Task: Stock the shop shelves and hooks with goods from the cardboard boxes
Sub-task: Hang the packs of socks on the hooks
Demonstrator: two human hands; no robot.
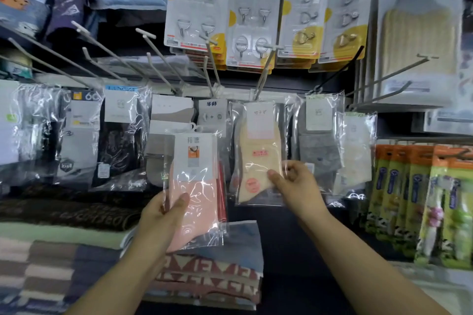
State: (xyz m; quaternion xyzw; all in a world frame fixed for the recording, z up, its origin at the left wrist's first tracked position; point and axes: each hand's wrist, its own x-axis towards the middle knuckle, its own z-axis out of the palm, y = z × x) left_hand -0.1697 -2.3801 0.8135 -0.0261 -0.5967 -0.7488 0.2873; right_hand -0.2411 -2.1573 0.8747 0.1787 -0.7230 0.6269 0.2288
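The left hand pinches the light, floppy, slippery clear bag of pink socks low at 7 o'clock, while the right hand pinches the hanging cream sock bag; better hold near its stiff top hook.

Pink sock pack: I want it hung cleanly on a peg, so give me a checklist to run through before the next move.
1. Left hand has a firm grip on the pink sock pack: ok.
2. Pack's hanger hook is free and upright: ok.
3. Hanger already on a peg: not ok, it hangs on none.
4. Right hand free to help: not ok, it pinches the cream sock pack.
5. Space on the peg above: cannot tell.
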